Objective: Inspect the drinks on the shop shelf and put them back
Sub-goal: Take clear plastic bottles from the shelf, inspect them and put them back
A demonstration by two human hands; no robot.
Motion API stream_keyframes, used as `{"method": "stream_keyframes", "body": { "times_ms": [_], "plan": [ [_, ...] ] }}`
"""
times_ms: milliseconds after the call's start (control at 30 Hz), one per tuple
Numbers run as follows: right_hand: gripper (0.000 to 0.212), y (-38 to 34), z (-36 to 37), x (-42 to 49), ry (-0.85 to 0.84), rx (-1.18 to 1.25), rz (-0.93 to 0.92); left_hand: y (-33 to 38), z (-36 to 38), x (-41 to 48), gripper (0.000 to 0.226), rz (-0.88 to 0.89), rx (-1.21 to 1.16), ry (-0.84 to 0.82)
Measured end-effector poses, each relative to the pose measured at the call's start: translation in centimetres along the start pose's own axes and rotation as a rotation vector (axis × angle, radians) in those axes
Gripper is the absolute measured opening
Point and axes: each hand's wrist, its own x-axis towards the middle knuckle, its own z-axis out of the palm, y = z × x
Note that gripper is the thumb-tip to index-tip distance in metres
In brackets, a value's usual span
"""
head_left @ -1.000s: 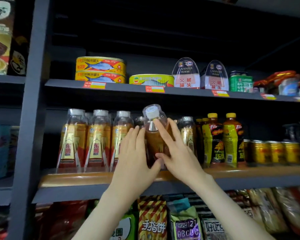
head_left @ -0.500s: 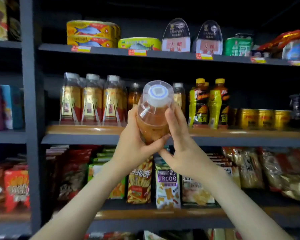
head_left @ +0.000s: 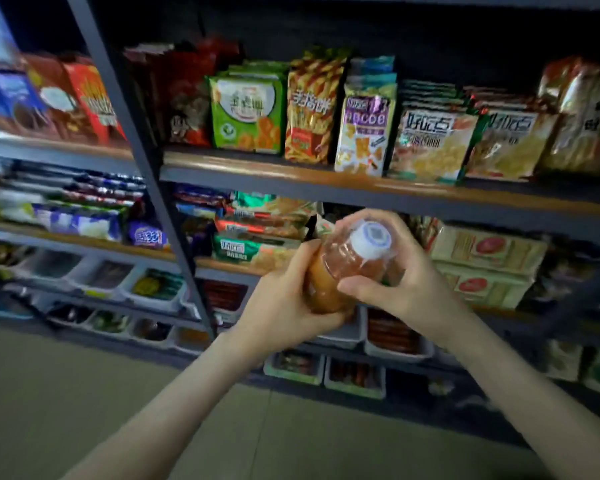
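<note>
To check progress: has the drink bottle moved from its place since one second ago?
Yes. The bottle has come down: it was above the striped snack bag, and now it is below that bag's shelf.

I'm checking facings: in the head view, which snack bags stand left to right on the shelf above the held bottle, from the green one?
Green snack bag, yellow-and-red fries-print bag, white-and-purple cracker bag, white bag with pale crisps, second such white bag, shiny golden-brown bag, all above the clear bottle of amber drink.
</note>
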Motion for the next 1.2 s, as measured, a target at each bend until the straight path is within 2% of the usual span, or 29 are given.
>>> {"method": "stream_keyframes", "body": {
  "times_ms": [133,200,300,400,500,600,700,833,900,967,1067,1133,1200],
  "plan": [
    [0.058,2.5,1.6,-1.6,0.069,0.159,0.135,-0.2,1.0,-1.5,0.08,-0.104,0.012,-0.127],
    [0.052,3.7,2.3,-2.1,0.111,0.271,0.203,-0.7,1.3,-2.0,0.08,-0.161,0.001,-0.209],
    [0.052,5.7,3.5,-2.8,0.105,0.31,0.285,-1.5,1.3,-2.9,0.071,-0.337,-0.219,-0.296],
    [0.066,7.5,5.2,-3.8,0.041,0.221,0.31,-1.8,1.1,-3.7,0.066,-0.581,-0.562,-0.338],
    [0.05,8.0,6.2,-4.2,-0.011,-0.099,0.131,-2.4,0.5,-4.4,0.071,-0.864,-0.863,-0.394],
    [0.065,8.2,6.1,-4.3,-0.143,-0.292,0.016,-3.2,-0.4,-4.7,0.061,-0.947,-0.96,-0.427],
    [0.081,7.6,6.1,-4.2,-0.261,-0.359,0.035,-3.8,-1.3,-4.5,0.058,-1.054,-0.994,-0.418],
    [0.091,6.6,6.3,-3.2,-0.467,-0.428,0.119,-4.3,-2.2,-4.4,0.052,-1.11,-0.96,-0.485],
    [0.097,6.4,7.0,-2.8,-0.46,-0.446,0.123,-4.4,-2.4,-4.4,0.051,-1.143,-0.949,-0.512],
    [0.093,6.6,8.0,-2.8,-0.353,-0.463,0.072,-4.6,-2.9,-4.3,0.056,-1.14,-0.947,-0.537],
    [0.082,6.7,8.8,-2.7,-0.118,-0.371,0.119,-6.0,-3.6,-4.1,0.084,-1.082,-0.864,-0.676],
    [0.076,6.3,9.0,-2.3,0.054,-0.293,0.207,-6.6,-3.7,-4.2,0.084,-0.903,-0.579,-0.654],
    [0.067,6.0,9.1,-1.9,0.176,-0.206,0.285,-7.3,-3.5,-4.3,0.061,-0.603,-0.206,-0.454]
  ]
}}
